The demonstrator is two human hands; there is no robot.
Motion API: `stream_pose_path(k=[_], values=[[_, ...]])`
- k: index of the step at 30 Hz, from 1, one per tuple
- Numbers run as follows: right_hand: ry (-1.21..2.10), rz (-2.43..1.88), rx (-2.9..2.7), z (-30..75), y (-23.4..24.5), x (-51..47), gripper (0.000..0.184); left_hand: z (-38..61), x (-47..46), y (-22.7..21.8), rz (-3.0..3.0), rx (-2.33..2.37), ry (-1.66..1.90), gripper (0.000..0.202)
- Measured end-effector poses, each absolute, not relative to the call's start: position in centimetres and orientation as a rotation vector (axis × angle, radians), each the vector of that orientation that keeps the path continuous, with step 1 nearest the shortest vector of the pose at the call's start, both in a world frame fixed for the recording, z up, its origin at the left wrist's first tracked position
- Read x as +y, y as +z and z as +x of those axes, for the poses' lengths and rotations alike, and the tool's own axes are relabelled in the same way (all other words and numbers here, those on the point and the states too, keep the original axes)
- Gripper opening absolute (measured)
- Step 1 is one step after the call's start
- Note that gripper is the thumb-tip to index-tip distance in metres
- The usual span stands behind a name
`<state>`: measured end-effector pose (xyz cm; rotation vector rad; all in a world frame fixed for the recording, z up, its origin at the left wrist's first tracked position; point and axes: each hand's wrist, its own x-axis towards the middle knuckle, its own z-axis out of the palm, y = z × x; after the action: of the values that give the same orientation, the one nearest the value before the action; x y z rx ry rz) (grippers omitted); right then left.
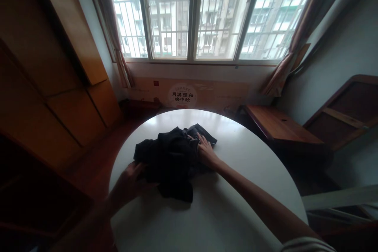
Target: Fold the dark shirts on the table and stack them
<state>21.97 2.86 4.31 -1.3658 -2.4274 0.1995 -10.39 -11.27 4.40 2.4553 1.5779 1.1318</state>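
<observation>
A crumpled black garment [173, 157] lies in a heap on the round white table [236, 189]. My right hand [205, 150] rests on the garment's right side, fingers stretched toward its far edge and pressing the cloth. My left hand [130, 183] is at the garment's near left edge, its fingers curled into the fabric; how firmly they grip is unclear in the dim light.
A big barred window [195, 12] with curtains fills the far wall, with a printed cardboard box [183, 95] below it. Wooden cabinets [50, 86] stand along the left. A wooden bench [277, 124] and a leaning wooden frame [348, 110] are at the right.
</observation>
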Motion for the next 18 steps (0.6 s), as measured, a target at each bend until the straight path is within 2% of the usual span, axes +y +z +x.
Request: stream_pose_path(k=[2,5,7,8,11,13,15,18], values=[[0.203,-1.455,-2.351,21.6,5.8,2.6,0.070,-11.1,-11.1,4.6,2.492,1.682,1.212,0.060],[0.341,-1.413,-2.222,22.8,7.4,0.4,0.059,-11.8,-11.2,4.0,2.434,1.754,1.324,0.107],[0.539,-1.326,-2.208,23.9,7.6,-1.6,0.062,-12.0,-11.4,3.1,2.436,1.714,1.188,0.130],[0.644,-1.293,-2.238,24.1,7.4,-2.5,0.071,-12.1,-11.5,2.6,2.456,1.692,1.081,0.131],[0.826,-1.337,-2.391,22.9,5.8,-3.8,0.120,-12.0,-11.4,1.3,2.523,1.676,0.891,0.111],[0.765,-1.456,-2.427,20.7,4.5,-3.2,0.136,-11.8,-11.3,0.9,2.521,1.717,0.897,0.100],[0.664,-1.498,-2.422,18.1,3.9,-1.6,0.132,-11.6,-11.3,0.8,2.477,1.785,0.891,0.096],[0.569,-1.330,-2.447,14.9,4.6,1.8,0.101,-11.3,-11.1,0.9,2.378,1.922,0.857,0.090]])
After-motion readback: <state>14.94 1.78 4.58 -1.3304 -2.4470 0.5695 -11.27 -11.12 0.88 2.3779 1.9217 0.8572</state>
